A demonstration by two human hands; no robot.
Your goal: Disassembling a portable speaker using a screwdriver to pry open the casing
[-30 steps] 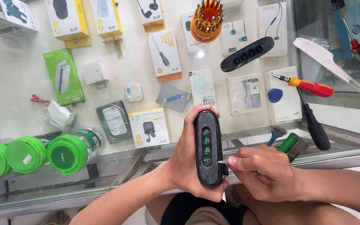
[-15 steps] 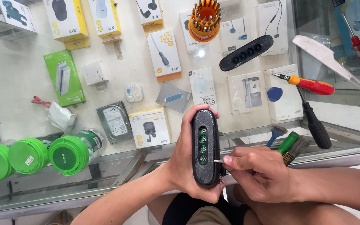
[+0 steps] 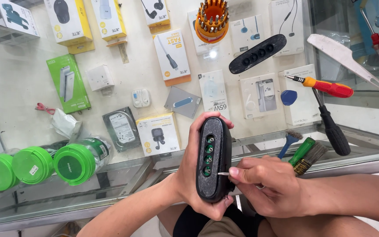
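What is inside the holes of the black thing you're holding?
The black oval device shows four round green parts in its holes. A thin white tool tip touches the lowest. Anything deeper is hidden.

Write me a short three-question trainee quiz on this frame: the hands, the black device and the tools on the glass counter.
1. True or false: the left hand holds the black oval device upright by its sides.
2. What does the right hand press against the device? A) a thin metal tool tip B) a brush C) a red-handled screwdriver
3. How many green-ringed openings show in a row on the device's face?

Key
1. True.
2. A: the thin tool tip meets the device beside the lowest opening; the brush and the red-handled screwdriver lie untouched on the glass counter.
3. Four.
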